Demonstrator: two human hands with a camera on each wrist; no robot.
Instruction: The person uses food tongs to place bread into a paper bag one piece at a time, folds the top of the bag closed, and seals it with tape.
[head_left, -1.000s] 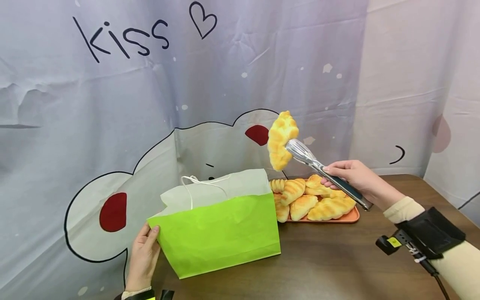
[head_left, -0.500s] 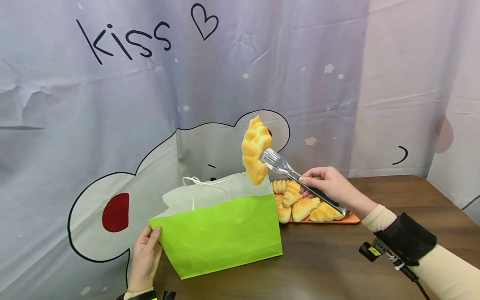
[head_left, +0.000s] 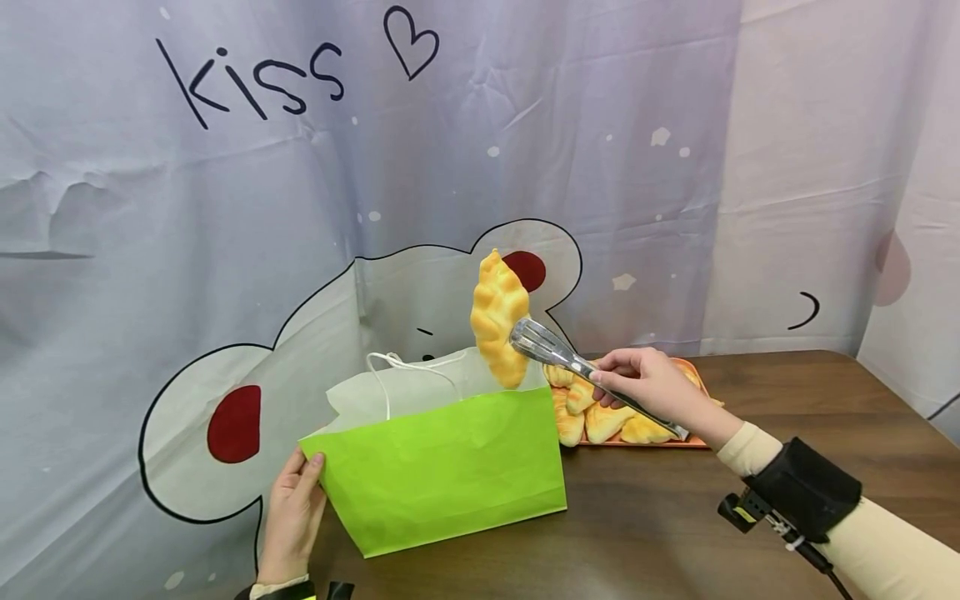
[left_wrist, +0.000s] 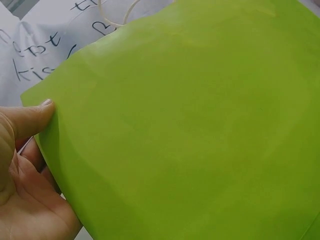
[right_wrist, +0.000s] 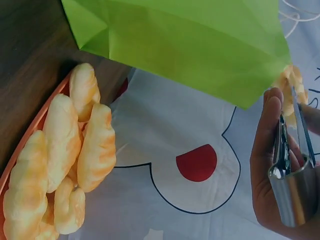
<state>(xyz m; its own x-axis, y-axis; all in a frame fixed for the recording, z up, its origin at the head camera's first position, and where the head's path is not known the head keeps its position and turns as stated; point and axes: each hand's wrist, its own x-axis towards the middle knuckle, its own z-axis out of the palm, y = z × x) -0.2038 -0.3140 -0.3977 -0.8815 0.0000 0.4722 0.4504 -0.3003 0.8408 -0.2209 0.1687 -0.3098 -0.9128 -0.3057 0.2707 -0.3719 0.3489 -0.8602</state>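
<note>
A green paper bag [head_left: 442,475] with a white inside and white cord handles stands on the table, its mouth open at the top. My left hand [head_left: 292,508] pinches the bag's left edge between thumb and fingers; the left wrist view shows the thumb on the green face [left_wrist: 175,120]. In my right hand [head_left: 652,383] are metal tongs [head_left: 551,346] with dark grips. Their tips clamp a golden, ridged bread roll [head_left: 497,312], held upright over the right part of the bag's mouth. Its lower end overlaps the white inner wall. From the right wrist, the bread [right_wrist: 295,85] is partly hidden.
An orange tray [head_left: 693,371] of several bread pieces [head_left: 607,421] sits behind and right of the bag, partly covered by it and by the right hand. The brown table [head_left: 780,400] reaches to the right. A printed curtain [head_left: 600,100] hangs behind.
My right hand has carried the tongs and bread leftward and down, from above the tray to the bag's mouth. The left hand and bag have stayed nearly still.
</note>
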